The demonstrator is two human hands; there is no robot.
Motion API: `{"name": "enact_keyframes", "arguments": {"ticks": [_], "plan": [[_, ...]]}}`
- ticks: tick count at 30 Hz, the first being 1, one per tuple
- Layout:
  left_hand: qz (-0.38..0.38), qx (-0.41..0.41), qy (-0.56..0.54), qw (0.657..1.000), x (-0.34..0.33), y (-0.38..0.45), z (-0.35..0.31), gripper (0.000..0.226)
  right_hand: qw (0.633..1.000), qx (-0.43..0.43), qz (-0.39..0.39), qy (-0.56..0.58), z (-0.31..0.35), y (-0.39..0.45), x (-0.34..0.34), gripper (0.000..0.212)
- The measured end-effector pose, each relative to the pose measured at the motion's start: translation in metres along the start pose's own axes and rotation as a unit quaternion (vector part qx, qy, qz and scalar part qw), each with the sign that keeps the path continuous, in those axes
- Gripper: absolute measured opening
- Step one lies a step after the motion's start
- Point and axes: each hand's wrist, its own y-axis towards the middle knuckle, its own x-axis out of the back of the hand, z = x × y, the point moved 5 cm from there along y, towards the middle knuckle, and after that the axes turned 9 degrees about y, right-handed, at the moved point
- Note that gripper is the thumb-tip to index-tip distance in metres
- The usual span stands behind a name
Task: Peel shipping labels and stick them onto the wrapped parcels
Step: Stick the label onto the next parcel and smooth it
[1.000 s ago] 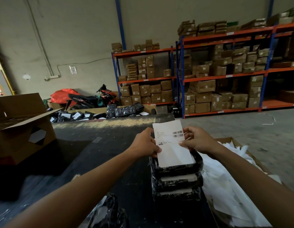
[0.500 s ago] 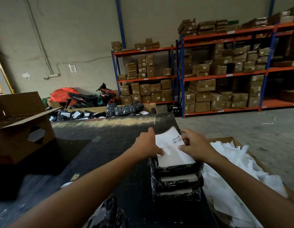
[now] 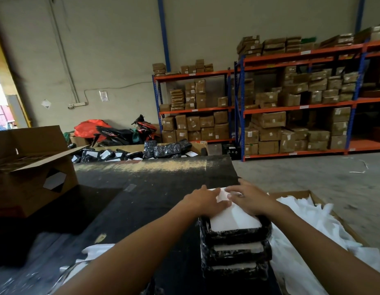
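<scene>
Clearly underway: beyond the fingers, the dark worktop (image 3: 155,188) carries a far heap of labelled parcels (image 3: 112,155), while right of them a carton of peeled backing paper (image 3: 308,226) suggests many already done. Directly under the fingers stands a stack of wrapped parcels (image 3: 236,250). Left hand (image 3: 203,202) and right hand (image 3: 252,199) press flat, released, smoothing the white label (image 3: 232,219) onto the top parcel; the lower ones seem still to come.
</scene>
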Motion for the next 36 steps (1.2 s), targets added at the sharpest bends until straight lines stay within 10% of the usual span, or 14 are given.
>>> {"name": "enact_keyframes", "arguments": {"ticks": [32, 36], "plan": [[0.072, -0.017, -0.104, 0.992, -0.003, 0.001, 0.039, 0.063, 0.997, -0.039, 0.037, 0.047, -0.002, 0.01, 0.004, 0.049], [0.08, -0.021, -0.119, 0.989, -0.004, -0.003, 0.021, 0.09, 0.997, -0.027, 0.02, 0.07, 0.006, 0.002, 0.008, 0.063]]}}
